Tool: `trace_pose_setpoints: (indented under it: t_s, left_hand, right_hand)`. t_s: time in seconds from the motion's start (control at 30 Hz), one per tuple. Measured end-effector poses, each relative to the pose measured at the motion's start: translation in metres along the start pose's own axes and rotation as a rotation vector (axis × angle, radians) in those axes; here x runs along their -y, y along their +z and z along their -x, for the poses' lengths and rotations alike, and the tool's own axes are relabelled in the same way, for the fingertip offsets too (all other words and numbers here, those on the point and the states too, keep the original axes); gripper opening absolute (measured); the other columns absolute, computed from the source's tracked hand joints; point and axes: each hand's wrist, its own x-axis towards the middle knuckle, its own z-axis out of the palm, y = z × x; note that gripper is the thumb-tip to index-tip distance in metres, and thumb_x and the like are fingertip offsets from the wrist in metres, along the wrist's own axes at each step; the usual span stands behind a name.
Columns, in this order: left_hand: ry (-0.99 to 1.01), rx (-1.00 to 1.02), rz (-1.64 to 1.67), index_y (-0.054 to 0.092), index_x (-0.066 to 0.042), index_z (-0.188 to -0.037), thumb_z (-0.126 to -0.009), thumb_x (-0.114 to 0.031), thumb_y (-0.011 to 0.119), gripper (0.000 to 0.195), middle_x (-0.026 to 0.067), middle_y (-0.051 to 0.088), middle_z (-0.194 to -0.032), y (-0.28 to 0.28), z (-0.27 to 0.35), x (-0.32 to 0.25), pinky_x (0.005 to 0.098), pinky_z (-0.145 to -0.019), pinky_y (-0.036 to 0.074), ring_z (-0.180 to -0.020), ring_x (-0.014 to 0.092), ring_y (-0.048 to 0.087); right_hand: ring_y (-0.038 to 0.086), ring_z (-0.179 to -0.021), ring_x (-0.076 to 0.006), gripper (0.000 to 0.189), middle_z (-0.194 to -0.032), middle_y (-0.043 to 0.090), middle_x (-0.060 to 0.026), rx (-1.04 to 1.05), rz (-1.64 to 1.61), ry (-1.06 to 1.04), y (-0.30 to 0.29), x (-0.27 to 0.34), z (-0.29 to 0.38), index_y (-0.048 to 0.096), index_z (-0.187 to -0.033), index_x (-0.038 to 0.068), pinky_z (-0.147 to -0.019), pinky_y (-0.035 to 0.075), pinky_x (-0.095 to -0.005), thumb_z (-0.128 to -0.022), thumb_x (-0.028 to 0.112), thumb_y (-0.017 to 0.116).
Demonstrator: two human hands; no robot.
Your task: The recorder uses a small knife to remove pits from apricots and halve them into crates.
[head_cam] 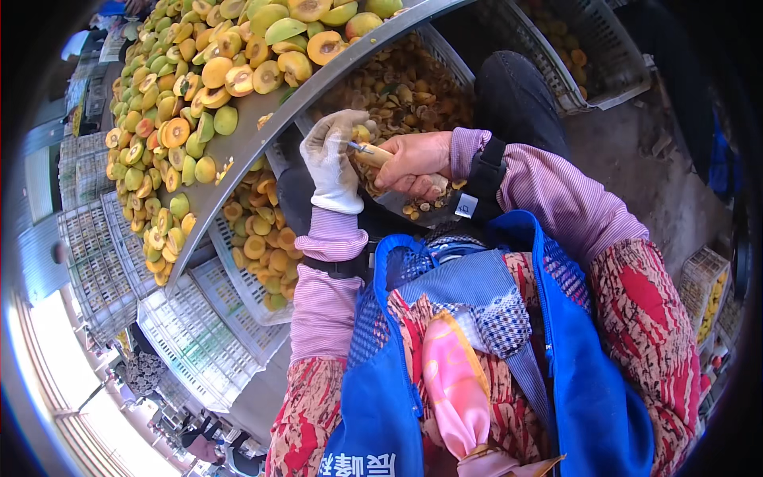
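My left hand, in a whitish work glove, grips a piece of yellow stone fruit, mostly hidden by the fingers. Bare-fingered, my right hand is closed around the wooden handle of a small pitting tool. Its thin metal shank points left and meets the gloved fingers beside the fruit; the tip is hidden. Below both hands sits a plastic crate with fruit stones and scraps in it. To the upper left, halved yellow-green stone fruit lies heaped on a metal table.
The table's raised metal rim curves past my left hand. A crate of orange fruit halves stands left of my legs, with white plastic crates beyond. Another crate holds fruit at the upper right. My knee is beside the scrap crate.
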Motion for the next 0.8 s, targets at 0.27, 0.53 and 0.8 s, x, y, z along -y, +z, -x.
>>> trace_pose_setpoints:
  t_s: [0.27, 0.53, 0.8]
  left_hand:
    - [-0.023, -0.008, -0.022, 0.06, 0.003, -0.09, -0.084, -0.021, 0.057, 0.025, 0.0118, 0.063, -0.082, -0.004, 0.003, -0.003, 0.0275, -0.067, 0.049, -0.074, 0.02, 0.061]
    - [-0.123, -0.12, 0.216, 0.055, 0.0, -0.095, -0.085, -0.028, 0.056, 0.029, 0.0129, 0.061, -0.089, 0.006, 0.002, 0.015, 0.0383, -0.07, 0.051, -0.079, 0.027, 0.061]
    - [-0.33, -0.605, 0.715, 0.052, -0.006, -0.096, -0.087, -0.03, 0.05, 0.025, 0.0141, 0.059, -0.095, -0.001, -0.021, 0.048, 0.0446, -0.08, 0.047, -0.088, 0.032, 0.057]
  right_hand:
    - [0.036, -0.038, -0.0037, 0.009, -0.053, 0.038, 0.0041, 0.012, -0.203, -0.002, 0.018, -0.004, -0.004, 0.041, -0.081, 0.011, -0.033, 0.032, -0.0199, -0.084, 0.01, 0.049]
    - [0.06, -0.084, -0.0357, 0.03, -0.081, 0.06, -0.0231, -0.651, 1.102, -0.337, 0.008, -0.021, -0.014, 0.046, -0.096, -0.003, -0.069, 0.048, -0.0419, -0.073, 0.012, 0.058]
    - [0.059, -0.069, -0.0393, 0.023, -0.071, 0.059, -0.0213, -0.996, 1.274, -0.36, -0.006, -0.028, -0.038, 0.04, -0.094, 0.003, -0.059, 0.045, -0.048, -0.076, 0.01, 0.053]
